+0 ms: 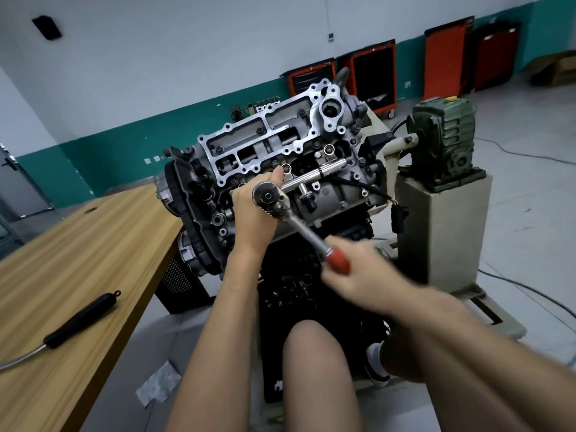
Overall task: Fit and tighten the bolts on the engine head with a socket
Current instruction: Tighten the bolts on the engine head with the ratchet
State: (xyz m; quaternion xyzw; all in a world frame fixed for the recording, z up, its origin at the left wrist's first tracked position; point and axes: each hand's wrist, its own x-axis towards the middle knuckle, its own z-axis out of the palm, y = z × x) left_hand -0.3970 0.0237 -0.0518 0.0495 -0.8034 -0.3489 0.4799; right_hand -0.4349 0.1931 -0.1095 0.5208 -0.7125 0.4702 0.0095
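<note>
Leftward, a wooden desk [78, 244] carried a black-handled tool [81, 319] beside the engine head [265, 141]. At the ratchet wrench [299, 226], the left grip [252, 213] curled round its head; the right grip [358, 269] clenched its red handle [338, 263].

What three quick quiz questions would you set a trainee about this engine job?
1. True or false: the right hand grips the red handle of the ratchet wrench.
2. Where is the left hand? A. at the ratchet wrench's head, over the engine head; B. raised overhead; C. hanging at the person's side.
3. Fill in: the black-handled tool lies on the wooden ____.
Key: 1 true; 2 A; 3 table.
</note>
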